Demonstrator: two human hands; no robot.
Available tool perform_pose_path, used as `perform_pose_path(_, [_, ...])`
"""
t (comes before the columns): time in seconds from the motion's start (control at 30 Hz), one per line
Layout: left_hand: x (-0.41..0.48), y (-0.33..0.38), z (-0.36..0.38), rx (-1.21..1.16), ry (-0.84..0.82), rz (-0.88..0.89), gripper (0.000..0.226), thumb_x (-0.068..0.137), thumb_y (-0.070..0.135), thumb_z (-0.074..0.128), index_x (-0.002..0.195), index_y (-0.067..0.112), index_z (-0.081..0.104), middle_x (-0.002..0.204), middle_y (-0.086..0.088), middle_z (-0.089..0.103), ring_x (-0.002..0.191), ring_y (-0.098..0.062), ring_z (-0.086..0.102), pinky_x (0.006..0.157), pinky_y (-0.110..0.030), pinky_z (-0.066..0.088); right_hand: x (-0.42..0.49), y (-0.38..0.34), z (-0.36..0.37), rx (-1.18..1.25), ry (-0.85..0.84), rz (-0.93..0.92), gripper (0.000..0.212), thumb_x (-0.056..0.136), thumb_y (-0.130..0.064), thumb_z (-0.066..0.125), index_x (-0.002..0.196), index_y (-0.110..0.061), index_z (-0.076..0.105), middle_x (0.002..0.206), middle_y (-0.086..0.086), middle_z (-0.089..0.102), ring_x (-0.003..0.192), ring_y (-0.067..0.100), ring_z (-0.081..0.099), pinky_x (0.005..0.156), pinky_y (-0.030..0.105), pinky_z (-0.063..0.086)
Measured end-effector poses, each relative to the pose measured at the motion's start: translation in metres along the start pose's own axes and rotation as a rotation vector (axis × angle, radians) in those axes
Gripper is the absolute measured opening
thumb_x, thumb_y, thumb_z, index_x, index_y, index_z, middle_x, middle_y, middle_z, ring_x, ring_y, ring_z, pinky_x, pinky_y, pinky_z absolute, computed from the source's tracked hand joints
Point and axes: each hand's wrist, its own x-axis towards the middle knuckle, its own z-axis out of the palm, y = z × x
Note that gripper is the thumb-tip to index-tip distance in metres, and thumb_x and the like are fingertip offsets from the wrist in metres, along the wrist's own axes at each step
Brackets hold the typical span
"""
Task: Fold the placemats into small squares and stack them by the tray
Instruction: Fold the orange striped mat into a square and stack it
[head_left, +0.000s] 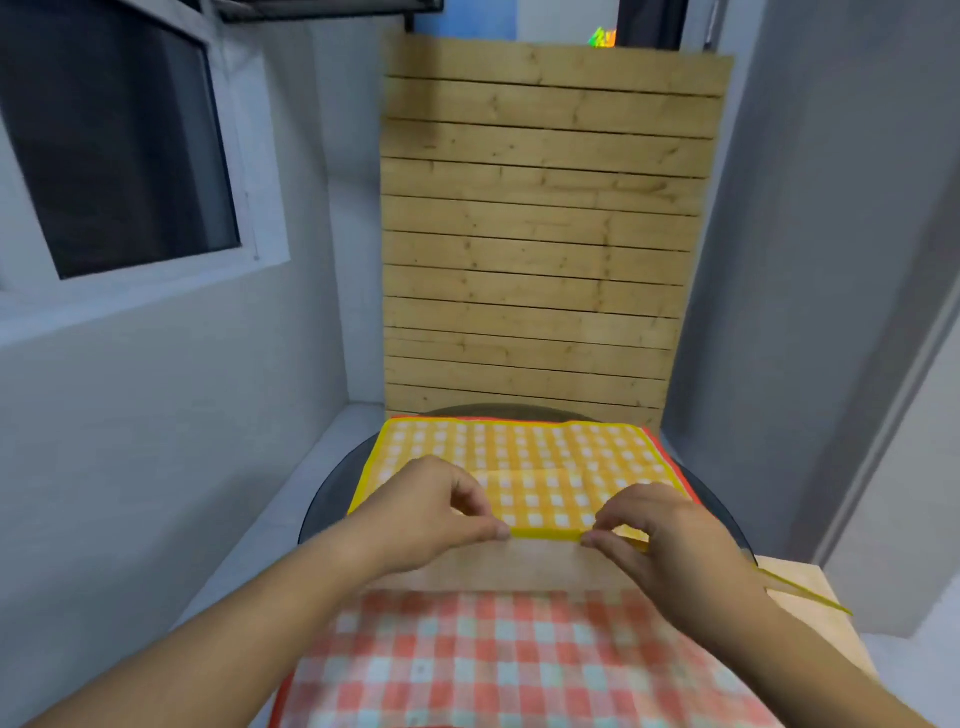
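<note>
Nearest, a red checked placemat (519, 660) lies flat. Beyond it, the left hand (441, 512) and right hand (660, 530) each pinch the near edge of the yellow checked placemat (519, 457), spread on a dark round table (324, 506) before a slatted wooden panel (540, 234).

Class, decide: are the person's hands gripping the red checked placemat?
No, the left hand and right hand both pinch the near edge of the yellow checked placemat, beyond the red checked placemat.

Beyond the red checked placemat (519, 665) lies a yellow checked placemat (524, 452), edge lifted.
</note>
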Motion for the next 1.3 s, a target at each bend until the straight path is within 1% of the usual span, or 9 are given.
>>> perform_pose_path(0.13, [0.047, -0.003, -0.016, 0.132, 0.019, 0.030, 0.021, 0.080, 0.036, 0.084, 0.072, 0.018, 0.077, 0.072, 0.010, 0.072, 0.073, -0.008, 0.065, 0.074, -0.033, 0.052, 0.036, 0.027, 0.003, -0.129, 0.057, -0.032, 0.012, 0.085, -0.040, 0.071, 0.080, -0.029, 0.072, 0.079, -0.016, 0.066, 0.079, 0.014, 0.062, 0.072, 0.033, 0.049])
perform_pose_path(0.3, [0.110, -0.032, -0.019, 0.371, -0.014, -0.045, 0.028, 0.081, 0.042, 0.080, 0.065, 0.025, 0.066, 0.064, 0.011, 0.063, 0.067, -0.013, 0.058, 0.071, -0.039, 0.054, 0.079, 0.064, 0.028, -0.241, 0.049, 0.050, 0.018, 0.090, -0.045, 0.064, 0.081, -0.031, 0.069, 0.079, -0.015, 0.067, 0.083, 0.016, 0.060, 0.087, 0.038, 0.040])
perform_pose_path(0.47, [0.159, -0.058, -0.003, 0.641, -0.152, -0.091, 0.025, 0.084, 0.042, 0.077, 0.076, 0.020, 0.068, 0.075, 0.007, 0.065, 0.076, -0.017, 0.060, 0.063, -0.029, 0.045, 0.121, 0.097, 0.068, -0.055, -0.135, 0.242, 0.023, 0.093, -0.046, 0.059, 0.074, -0.033, 0.059, 0.080, -0.011, 0.066, 0.087, 0.014, 0.054, 0.095, 0.034, 0.029])
perform_pose_path(0.67, [0.195, -0.088, 0.006, 0.647, -0.278, -0.096, 0.024, 0.084, 0.041, 0.078, 0.083, 0.018, 0.071, 0.086, 0.004, 0.071, 0.085, -0.019, 0.065, 0.072, -0.033, 0.053, 0.133, 0.128, 0.118, 0.048, -0.259, 0.438, 0.028, 0.093, -0.045, 0.059, 0.076, -0.024, 0.062, 0.076, -0.008, 0.065, 0.082, 0.018, 0.057, 0.091, 0.038, 0.042])
perform_pose_path(0.8, [0.202, -0.113, 0.014, 0.549, -0.205, -0.115, 0.022, 0.088, 0.040, 0.075, 0.084, 0.019, 0.069, 0.077, 0.014, 0.063, 0.080, -0.013, 0.058, 0.071, -0.031, 0.049, 0.129, 0.141, 0.139, 0.105, -0.194, 0.460, 0.030, 0.093, -0.040, 0.061, 0.067, -0.023, 0.058, 0.067, -0.010, 0.058, 0.075, 0.019, 0.053, 0.082, 0.039, 0.044])
perform_pose_path(0.93, [0.195, -0.138, 0.038, 0.241, -0.006, -0.236, 0.027, 0.092, 0.036, 0.071, 0.074, 0.020, 0.060, 0.075, 0.012, 0.058, 0.075, -0.015, 0.055, 0.069, -0.029, 0.046, 0.132, 0.147, 0.148, 0.088, -0.158, 0.421, 0.027, 0.092, -0.039, 0.062, 0.069, -0.024, 0.061, 0.075, -0.010, 0.063, 0.079, 0.019, 0.057, 0.074, 0.034, 0.049])
perform_pose_path(1.07, [0.187, -0.142, 0.058, 0.396, 0.137, -0.190, 0.025, 0.098, 0.037, 0.060, 0.077, 0.026, 0.054, 0.090, 0.011, 0.057, 0.097, -0.017, 0.052, 0.091, -0.035, 0.042, 0.135, 0.152, 0.152, 0.013, -0.180, 0.366, 0.025, 0.092, -0.044, 0.062, 0.072, -0.027, 0.060, 0.084, -0.007, 0.060, 0.080, 0.020, 0.056, 0.071, 0.032, 0.046])
perform_pose_path(1.17, [0.181, -0.145, 0.069, 0.419, 0.243, -0.149, 0.020, 0.100, 0.037, 0.056, 0.082, 0.029, 0.054, 0.096, 0.010, 0.057, 0.103, -0.017, 0.050, 0.092, -0.035, 0.037, 0.133, 0.153, 0.153, 0.012, -0.173, 0.351, 0.021, 0.092, -0.043, 0.061, 0.076, -0.030, 0.061, 0.087, -0.005, 0.059, 0.083, 0.018, 0.054, 0.078, 0.036, 0.046])
perform_pose_path(1.3, [0.177, -0.152, 0.075, 0.347, 0.344, -0.108, 0.020, 0.096, 0.038, 0.064, 0.079, 0.032, 0.055, 0.090, 0.013, 0.056, 0.096, -0.016, 0.050, 0.090, -0.036, 0.041, 0.129, 0.154, 0.158, -0.003, -0.120, 0.358, 0.022, 0.092, -0.044, 0.061, 0.075, -0.031, 0.059, 0.087, -0.008, 0.058, 0.086, 0.017, 0.052, 0.084, 0.041, 0.044])
